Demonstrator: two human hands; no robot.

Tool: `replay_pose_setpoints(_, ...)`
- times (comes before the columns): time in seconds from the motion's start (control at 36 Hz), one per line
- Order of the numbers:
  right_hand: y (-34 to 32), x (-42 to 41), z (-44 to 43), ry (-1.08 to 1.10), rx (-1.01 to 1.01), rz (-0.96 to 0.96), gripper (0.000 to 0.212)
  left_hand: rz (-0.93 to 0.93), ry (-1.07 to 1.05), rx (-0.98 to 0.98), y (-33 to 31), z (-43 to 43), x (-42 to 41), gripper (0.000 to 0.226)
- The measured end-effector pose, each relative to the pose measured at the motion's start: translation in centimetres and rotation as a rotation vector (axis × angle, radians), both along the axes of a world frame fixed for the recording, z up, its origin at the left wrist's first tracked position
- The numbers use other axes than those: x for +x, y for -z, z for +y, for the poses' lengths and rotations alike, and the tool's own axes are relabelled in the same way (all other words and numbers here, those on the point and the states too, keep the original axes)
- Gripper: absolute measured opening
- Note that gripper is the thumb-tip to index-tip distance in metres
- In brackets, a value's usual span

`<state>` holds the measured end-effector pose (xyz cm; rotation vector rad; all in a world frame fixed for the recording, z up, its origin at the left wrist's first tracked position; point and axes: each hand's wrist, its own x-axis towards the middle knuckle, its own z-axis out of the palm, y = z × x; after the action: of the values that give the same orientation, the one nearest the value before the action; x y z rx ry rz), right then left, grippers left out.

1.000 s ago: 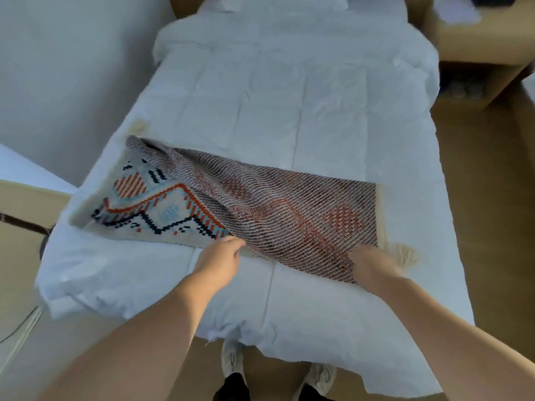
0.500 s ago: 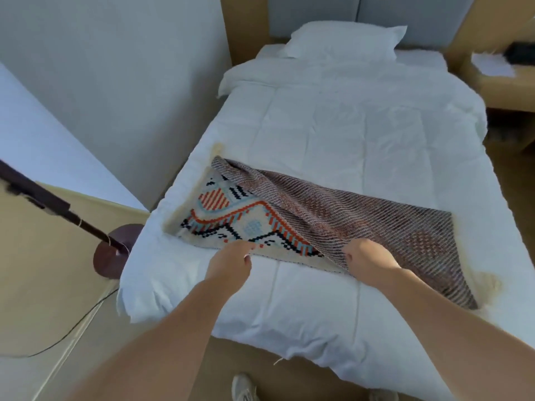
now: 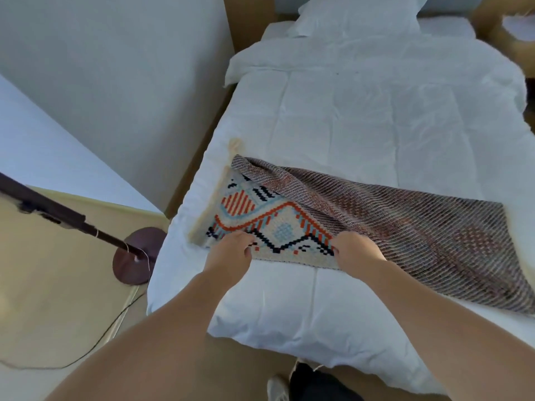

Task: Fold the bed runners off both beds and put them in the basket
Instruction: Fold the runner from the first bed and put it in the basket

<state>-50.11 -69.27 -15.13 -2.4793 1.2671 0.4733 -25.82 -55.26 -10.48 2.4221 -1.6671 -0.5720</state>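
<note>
A shoe [image 3: 278,386] shows at the foot of the bed [image 3: 376,125], on the floor. Both bare forearms extend forward over the bed's near edge.

The left hand [image 3: 231,253] rests on the near long edge of the bed runner [image 3: 405,235], close to the runner's left end. Its fingers [image 3: 246,250] curl down onto the patterned face; whether they pinch the fabric or only press on it cannot be told. The right hand [image 3: 356,251] grips the near edge of the folded-over layer, fingers closed on the cloth where that layer meets the exposed pattern.

The bed runner lies across the white duvet [image 3: 362,111] near the foot edge of the bed. It is partly folded along its length: the striped brown underside covers the middle and right portion, reaching the bed's right edge. The patterned face, in orange, light blue and dark navy on cream, is exposed only in a triangular area at the left end. A cream fringe [image 3: 234,146] borders that left end, close to the bed's left edge.

To the left of the bed, on the floor, stands a round dark lamp base [image 3: 136,257] with a dark pole [image 3: 55,211] rising from it, and a thin cable [image 3: 95,342] trails over the floor.

At the head edge of the bed lies a white pillow [image 3: 359,15].
</note>
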Motion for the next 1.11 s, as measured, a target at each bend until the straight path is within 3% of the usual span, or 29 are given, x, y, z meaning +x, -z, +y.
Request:
replay_pose_setpoints(0.36,3.1,8.0,-9.7,-0.097,-0.046,0.041,0.015,-0.041,0.121,0.055,4.1,-11.9,8.2,0.031)
replay_pose_setpoints(0.53,7.8,15.9,-13.0,-0.247,-0.155,0.138,0.037,-0.148,0.353,0.037,10.3,-17.6,12.9,0.034)
replay_pose_setpoints(0.69,14.2,22.3,-15.9,-0.087,-0.168,0.139,0.076,-0.214,0.427,-0.003,16.7,-23.1,17.8,0.044)
replay_pose_setpoints(0.78,16.4,23.8,-17.3,0.002,-0.181,0.160,0.085,-0.235,0.474,-0.022,19.1,-25.2,20.1,0.051)
replay_pose_setpoints(0.86,17.4,24.5,-19.0,0.056,-0.198,0.169,0.072,-0.234,0.462,-0.019,21.1,-27.1,22.2,0.062)
replay_pose_setpoints(0.97,17.8,24.7,-21.1,0.165,-0.200,0.072,0.021,-0.253,0.481,-0.053,22.9,-29.2,23.7,0.075)
replay_pose_setpoints(1.11,17.5,24.3,-24.3,0.515,-0.225,-0.105,0.024,-0.346,0.530,-0.215,23.9,-31.4,23.2,0.072)
